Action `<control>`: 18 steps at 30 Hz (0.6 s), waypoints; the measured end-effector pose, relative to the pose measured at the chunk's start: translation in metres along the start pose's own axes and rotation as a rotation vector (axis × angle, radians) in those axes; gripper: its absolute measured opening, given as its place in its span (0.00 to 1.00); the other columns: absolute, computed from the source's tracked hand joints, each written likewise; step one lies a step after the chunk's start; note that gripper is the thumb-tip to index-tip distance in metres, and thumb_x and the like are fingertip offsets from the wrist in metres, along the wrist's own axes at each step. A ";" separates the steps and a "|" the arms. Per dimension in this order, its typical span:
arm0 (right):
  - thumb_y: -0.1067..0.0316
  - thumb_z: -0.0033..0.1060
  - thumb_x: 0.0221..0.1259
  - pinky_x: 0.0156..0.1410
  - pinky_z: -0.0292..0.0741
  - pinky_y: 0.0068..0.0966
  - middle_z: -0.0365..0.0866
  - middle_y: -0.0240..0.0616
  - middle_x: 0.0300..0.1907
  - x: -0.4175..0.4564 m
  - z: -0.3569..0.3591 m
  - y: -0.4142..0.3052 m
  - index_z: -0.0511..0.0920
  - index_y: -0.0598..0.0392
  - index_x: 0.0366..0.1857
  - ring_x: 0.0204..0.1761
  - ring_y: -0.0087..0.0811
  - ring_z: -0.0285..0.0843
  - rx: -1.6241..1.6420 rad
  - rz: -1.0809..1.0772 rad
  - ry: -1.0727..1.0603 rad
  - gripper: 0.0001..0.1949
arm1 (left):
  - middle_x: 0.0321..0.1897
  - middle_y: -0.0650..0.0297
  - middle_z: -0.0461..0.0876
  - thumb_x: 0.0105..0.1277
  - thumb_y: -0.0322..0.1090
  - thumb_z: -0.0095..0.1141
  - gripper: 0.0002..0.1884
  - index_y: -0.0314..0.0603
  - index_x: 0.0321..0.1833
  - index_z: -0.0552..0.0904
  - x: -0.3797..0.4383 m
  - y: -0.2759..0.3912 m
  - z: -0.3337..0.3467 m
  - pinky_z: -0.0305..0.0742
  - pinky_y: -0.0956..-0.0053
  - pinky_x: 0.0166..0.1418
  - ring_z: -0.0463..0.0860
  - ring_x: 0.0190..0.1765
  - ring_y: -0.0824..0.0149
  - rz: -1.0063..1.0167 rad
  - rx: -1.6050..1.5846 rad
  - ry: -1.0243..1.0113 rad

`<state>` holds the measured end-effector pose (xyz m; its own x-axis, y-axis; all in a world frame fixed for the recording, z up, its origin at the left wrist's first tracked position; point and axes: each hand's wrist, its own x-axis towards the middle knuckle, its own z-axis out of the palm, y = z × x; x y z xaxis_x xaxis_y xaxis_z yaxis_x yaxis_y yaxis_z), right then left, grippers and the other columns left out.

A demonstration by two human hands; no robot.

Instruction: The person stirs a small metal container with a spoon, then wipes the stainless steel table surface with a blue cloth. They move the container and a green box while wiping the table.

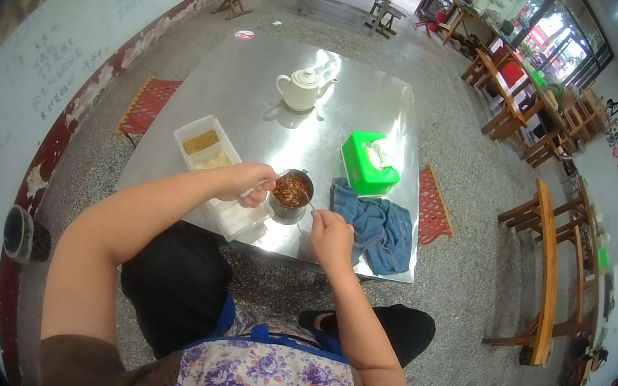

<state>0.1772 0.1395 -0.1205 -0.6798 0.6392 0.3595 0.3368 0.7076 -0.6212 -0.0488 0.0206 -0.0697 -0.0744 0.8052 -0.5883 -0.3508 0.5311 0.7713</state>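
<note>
My left hand [251, 184] is curled at the left rim of a small metal cup [288, 211], thumb and fingers closed against its edge. A pale sliver shows under those fingers, too small to make out. Reddish-brown chili flakes with paler bits [289, 188] fill much of the cup. In my right hand [332, 240] is the thin handle of a metal spoon [308, 200], whose other end dips into the flakes. Left of the cup lies a white plastic condiment box [181, 134] with compartments, one holding brown powder and another pale yellowish contents. My left forearm hides its middle.
A cream teapot [302, 91] stands farther back on the shiny steel table [230, 80]. To the right are a green tissue box [368, 165] and a crumpled blue cloth [380, 231]. Red woven stools [151, 105] flank the table. A wooden bench [542, 276] stands beyond on the right.
</note>
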 end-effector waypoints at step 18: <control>0.71 0.66 0.61 0.46 0.70 0.40 0.81 0.40 0.28 0.008 -0.014 -0.025 0.87 0.53 0.39 0.35 0.44 0.81 0.157 -0.141 0.168 0.05 | 0.41 0.41 0.84 0.74 0.41 0.38 0.19 0.31 0.41 0.79 0.001 0.001 0.033 0.74 0.49 0.56 0.82 0.49 0.40 0.305 1.292 0.164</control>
<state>0.1725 0.1311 -0.0929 -0.5908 0.5880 0.5525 0.1324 0.7461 -0.6525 -0.0188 0.0303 -0.0612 -0.1333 0.9430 -0.3049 0.8222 0.2770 0.4973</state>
